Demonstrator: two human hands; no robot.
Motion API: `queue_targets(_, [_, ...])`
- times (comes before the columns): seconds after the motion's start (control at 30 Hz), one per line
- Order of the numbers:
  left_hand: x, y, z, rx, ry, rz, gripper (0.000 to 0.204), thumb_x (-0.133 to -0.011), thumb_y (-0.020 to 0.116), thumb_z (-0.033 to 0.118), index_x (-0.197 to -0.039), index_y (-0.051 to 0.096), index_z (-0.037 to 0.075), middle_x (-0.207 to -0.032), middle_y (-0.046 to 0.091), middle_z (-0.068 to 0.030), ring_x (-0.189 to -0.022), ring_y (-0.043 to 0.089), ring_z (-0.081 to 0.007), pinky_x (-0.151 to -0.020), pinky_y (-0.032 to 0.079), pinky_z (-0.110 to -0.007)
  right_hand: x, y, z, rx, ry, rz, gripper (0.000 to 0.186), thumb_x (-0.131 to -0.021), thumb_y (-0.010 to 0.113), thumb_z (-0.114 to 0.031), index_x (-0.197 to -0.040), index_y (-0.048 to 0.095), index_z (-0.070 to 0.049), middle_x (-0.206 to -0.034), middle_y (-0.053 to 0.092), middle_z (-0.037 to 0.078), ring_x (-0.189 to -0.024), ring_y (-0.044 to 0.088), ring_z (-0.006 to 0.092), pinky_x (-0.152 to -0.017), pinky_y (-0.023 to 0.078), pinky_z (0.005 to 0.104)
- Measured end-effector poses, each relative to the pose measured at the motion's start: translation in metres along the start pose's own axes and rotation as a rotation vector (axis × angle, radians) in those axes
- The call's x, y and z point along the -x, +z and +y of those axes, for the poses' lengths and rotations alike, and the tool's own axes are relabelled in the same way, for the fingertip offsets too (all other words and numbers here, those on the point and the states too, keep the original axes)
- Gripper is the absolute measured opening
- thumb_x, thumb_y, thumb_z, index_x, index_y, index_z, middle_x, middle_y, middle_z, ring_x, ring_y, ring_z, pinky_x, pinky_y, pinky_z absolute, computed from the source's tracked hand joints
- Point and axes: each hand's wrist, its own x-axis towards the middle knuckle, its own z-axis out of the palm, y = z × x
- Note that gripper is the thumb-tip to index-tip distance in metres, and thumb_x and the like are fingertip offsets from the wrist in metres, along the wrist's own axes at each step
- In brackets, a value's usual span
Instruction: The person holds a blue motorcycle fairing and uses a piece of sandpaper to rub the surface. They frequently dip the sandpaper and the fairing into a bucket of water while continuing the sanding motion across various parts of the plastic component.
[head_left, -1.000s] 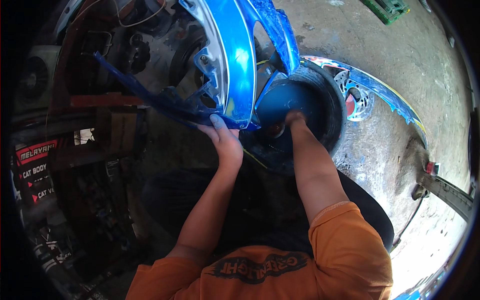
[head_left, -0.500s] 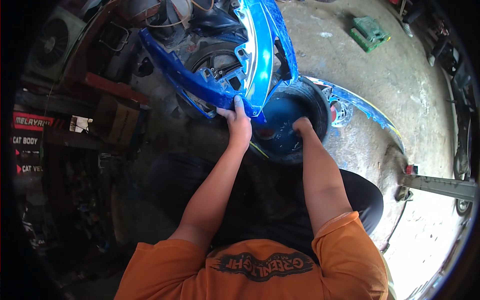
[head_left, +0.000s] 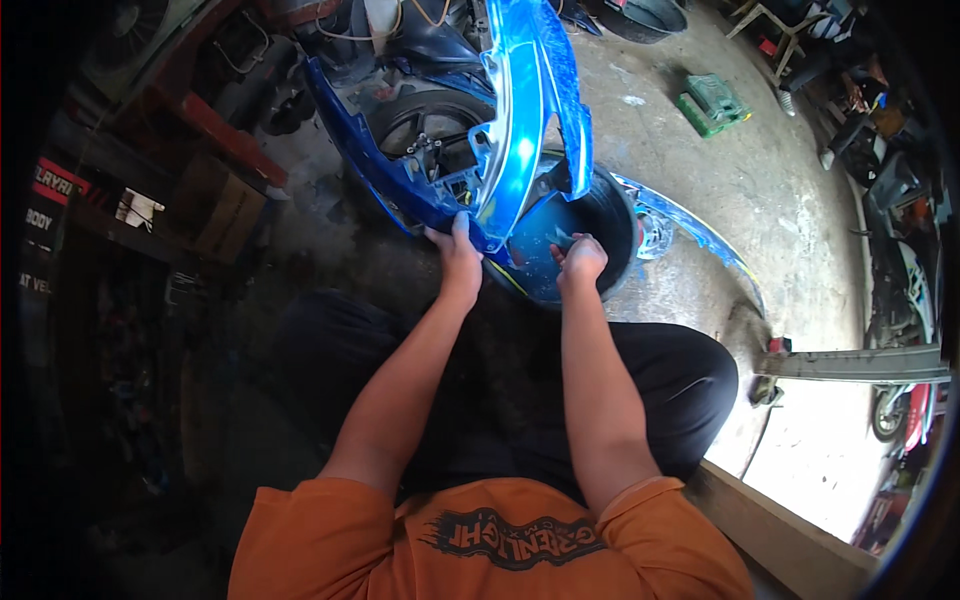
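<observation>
A glossy blue motorcycle fairing panel with white edging and cut-outs rises from my left hand. That hand is closed on its lower end, the thumb lying on top. Beneath and to the right of the panel stands a dark round tub of bluish water. My right hand is over the tub, above the water, with its fingers pinched together. A small greyish piece seems to stick out from the fingertips; its kind is too unclear to tell.
A second blue curved panel lies on the concrete right of the tub. Farther off are a green case and a black basin. A wheel lies behind the panel. A cardboard box stands at left; a metal beam at right.
My right hand has come up out of the water and moved left toward the panel. The left hand keeps its grip on the panel. The whole view has shifted slightly.
</observation>
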Motion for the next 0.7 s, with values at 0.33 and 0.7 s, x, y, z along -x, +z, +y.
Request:
queue_targets(0.33, [0.005,0.000,0.001,0.078,0.016,-0.012,0.093,-0.109,0.061,0.039,-0.165,0.007,-0.012,-0.165,0.037,-0.0304,-0.150,0.044,-0.0367,-0.126,0.031,-0.041,0.071,0.028,-0.081,-0.351,-0.033,-0.257,0.023,-0.108,0.056,-0.008,-0.125,0.065,0.006,-0.105,0.069,0.015,-0.092,0.072,0.0275,-0.086,0.063,0.0443])
queue_targets(0.7, [0.014,0.006,0.026,-0.034,0.086,0.001,0.090,-0.108,0.062,0.037,-0.164,0.010,-0.012,-0.166,0.036,-0.0321,-0.151,0.042,-0.0392,-0.127,0.030,-0.043,0.104,0.095,-0.173,0.337,-1.009,-0.335,0.044,-0.098,0.061,0.005,-0.141,0.061,0.002,-0.121,0.076,0.020,-0.102,0.077,0.0267,-0.092,0.057,0.0351])
